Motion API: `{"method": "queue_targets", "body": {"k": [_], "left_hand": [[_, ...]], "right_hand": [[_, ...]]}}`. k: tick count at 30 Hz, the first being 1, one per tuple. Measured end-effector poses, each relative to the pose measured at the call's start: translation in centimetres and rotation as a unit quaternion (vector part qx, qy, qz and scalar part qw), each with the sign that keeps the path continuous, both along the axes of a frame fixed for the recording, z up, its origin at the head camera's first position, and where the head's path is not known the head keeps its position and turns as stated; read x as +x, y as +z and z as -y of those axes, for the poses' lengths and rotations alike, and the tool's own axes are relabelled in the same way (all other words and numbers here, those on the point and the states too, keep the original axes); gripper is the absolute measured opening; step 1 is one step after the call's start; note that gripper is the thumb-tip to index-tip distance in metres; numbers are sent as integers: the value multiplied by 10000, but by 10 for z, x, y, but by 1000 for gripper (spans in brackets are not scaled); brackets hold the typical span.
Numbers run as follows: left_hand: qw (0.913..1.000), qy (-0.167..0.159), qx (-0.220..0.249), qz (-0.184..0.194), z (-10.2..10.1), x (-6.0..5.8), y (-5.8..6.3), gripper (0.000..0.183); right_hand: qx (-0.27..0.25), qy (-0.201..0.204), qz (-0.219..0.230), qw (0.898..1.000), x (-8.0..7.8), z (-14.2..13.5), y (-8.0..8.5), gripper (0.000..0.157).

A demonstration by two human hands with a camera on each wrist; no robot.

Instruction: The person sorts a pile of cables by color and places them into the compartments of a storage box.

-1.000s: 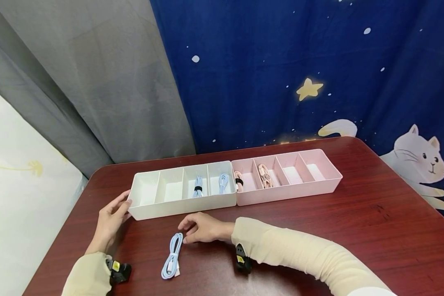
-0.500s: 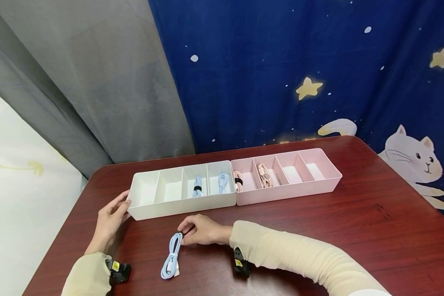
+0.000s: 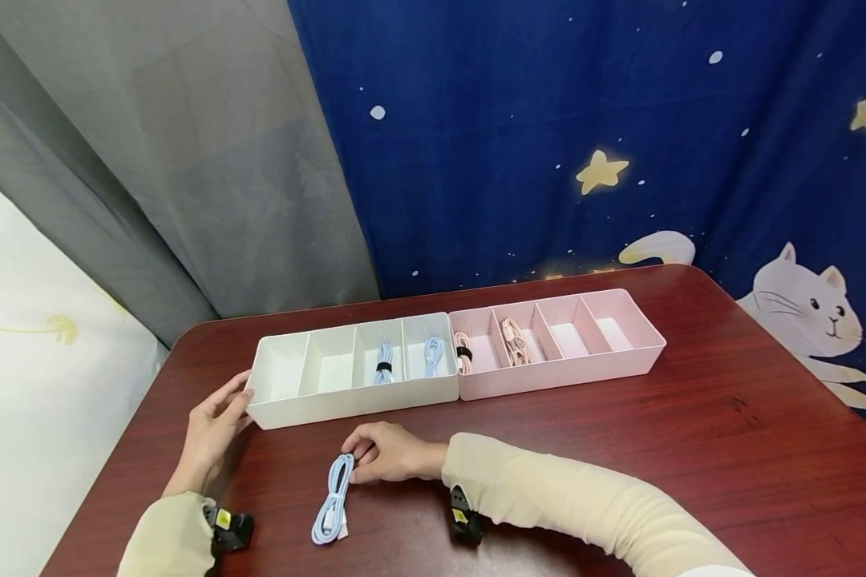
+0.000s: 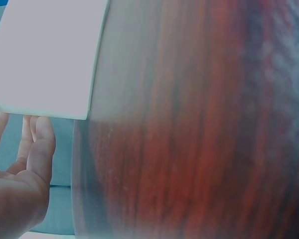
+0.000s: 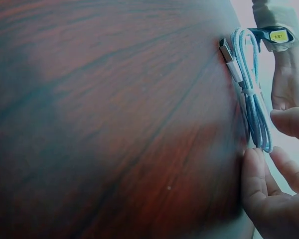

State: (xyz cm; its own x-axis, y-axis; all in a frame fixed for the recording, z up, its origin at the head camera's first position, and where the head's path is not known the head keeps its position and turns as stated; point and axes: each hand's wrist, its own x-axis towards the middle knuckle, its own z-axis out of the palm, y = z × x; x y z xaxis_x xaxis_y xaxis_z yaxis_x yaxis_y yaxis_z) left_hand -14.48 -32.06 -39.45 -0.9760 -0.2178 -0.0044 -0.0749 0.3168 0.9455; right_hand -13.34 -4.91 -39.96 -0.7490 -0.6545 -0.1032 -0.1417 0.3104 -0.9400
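Note:
A coiled light-blue charging cable [image 3: 335, 501] with a tie round its middle lies on the table. At its far end is my right hand [image 3: 393, 453], thumb and fingertips around the loop. The right wrist view shows fingers of the right hand [image 5: 269, 189] touching the end of the cable [image 5: 254, 94], the thumb slightly apart from it. My left hand [image 3: 212, 429] touches the left end of a white divided box [image 3: 361, 401]. Its fingertips meet the box's end wall [image 4: 45, 64] in the left wrist view.
Two blue cable coils [image 3: 383, 365] occupy the white box's right compartments. A pink divided box [image 3: 563, 373] adjoins it end to end, with pink cables [image 3: 515, 343] in its left compartments. Both stand on the dark red table [image 3: 693, 449], in front of curtains [image 3: 476, 160].
My right hand has shifted slightly toward me and closer about the cable's far end. The left hand, the boxes and the cable stay where they were.

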Motion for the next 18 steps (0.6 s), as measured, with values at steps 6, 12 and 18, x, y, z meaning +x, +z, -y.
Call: {"method": "queue_targets", "body": {"k": [6, 12, 18], "left_hand": [[10000, -22, 21, -5, 1, 0, 0, 50], [9999, -39, 145, -49, 1, 0, -1, 50], [9999, 2, 160, -66, -1, 0, -2, 51]], "right_hand": [[189, -13, -63, 9998, -1, 2, 0, 31], [335, 106, -192, 9992, -3, 5, -1, 32], [471, 101, -340, 9983, -3, 6, -1, 32]]}}
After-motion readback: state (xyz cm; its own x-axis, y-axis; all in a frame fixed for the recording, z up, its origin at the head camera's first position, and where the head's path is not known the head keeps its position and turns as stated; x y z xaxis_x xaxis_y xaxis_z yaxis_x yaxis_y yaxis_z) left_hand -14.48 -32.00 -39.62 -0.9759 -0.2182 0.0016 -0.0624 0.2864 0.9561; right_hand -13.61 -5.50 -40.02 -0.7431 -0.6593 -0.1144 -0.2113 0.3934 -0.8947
